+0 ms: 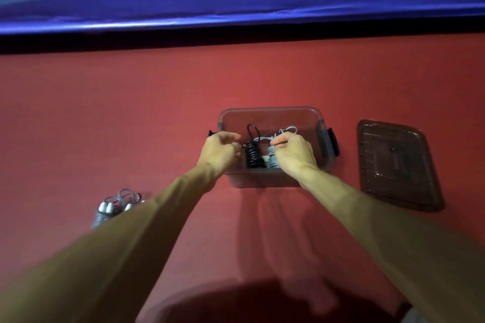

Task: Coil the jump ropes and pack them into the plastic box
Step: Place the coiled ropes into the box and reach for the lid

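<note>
Lengthwise away: black rope (pixel 252 157), grey rope (pixel 272 158)

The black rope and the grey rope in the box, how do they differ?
The black rope is dark and lies left; the grey rope is pale and lies right. The right hand holds the grey rope, not the black rope. Both are coiled inside the box.

Open box (pixel 262 180) — black coil (pixel 252 158), grey coil (pixel 272 160) inside.
</note>
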Demonstrator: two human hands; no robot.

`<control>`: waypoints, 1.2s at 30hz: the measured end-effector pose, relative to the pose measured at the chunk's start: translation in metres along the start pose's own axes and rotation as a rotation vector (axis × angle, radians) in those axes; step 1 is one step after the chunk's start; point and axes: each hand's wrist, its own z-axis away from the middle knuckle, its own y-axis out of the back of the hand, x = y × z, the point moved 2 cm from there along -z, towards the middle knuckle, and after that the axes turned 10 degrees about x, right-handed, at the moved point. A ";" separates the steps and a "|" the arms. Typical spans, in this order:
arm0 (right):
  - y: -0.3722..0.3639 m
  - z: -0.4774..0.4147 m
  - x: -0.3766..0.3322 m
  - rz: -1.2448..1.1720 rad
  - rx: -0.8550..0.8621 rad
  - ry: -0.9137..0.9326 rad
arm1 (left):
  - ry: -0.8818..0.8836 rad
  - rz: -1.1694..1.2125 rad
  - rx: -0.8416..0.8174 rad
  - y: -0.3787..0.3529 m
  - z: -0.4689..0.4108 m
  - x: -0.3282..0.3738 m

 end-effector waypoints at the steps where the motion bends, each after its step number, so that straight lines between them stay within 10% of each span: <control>1: -0.006 0.009 -0.007 -0.015 -0.014 0.020 | -0.009 0.006 0.005 0.014 0.006 -0.004; 17: -0.171 0.135 -0.072 0.083 -0.470 0.042 | 0.124 -0.429 0.341 0.252 0.052 -0.147; 36: -0.283 0.169 -0.025 -0.032 -0.591 -0.224 | 0.223 -0.520 0.300 0.236 0.024 -0.194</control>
